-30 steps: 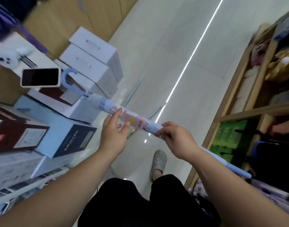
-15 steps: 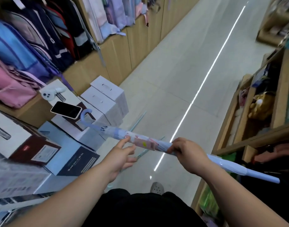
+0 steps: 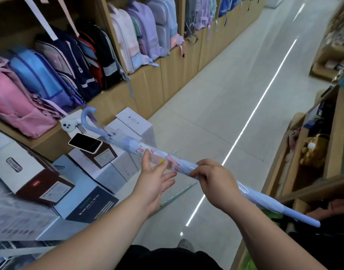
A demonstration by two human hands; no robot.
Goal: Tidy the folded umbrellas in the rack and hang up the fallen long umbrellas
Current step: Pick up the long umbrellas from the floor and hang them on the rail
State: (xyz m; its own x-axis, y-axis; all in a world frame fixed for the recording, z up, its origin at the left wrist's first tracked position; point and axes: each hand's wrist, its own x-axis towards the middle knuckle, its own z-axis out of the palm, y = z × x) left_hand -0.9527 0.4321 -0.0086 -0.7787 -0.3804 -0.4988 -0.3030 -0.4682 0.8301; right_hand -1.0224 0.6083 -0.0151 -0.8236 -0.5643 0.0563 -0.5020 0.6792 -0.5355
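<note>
Gripping the long umbrella (image 3: 167, 160) mid-shaft, the right hand (image 3: 216, 182) holds it with the crook (image 3: 87, 116) at ten o'clock and the tip at four. The left hand (image 3: 153, 180) lies open, fingers straight against it. Likely step: readying it for hanging. Next, the crook needs a rail.

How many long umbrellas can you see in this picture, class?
2. A light blue umbrella is gripped by the right hand; a greenish umbrella lies on the floor beneath it, partly covered. Others may be hidden.
</note>
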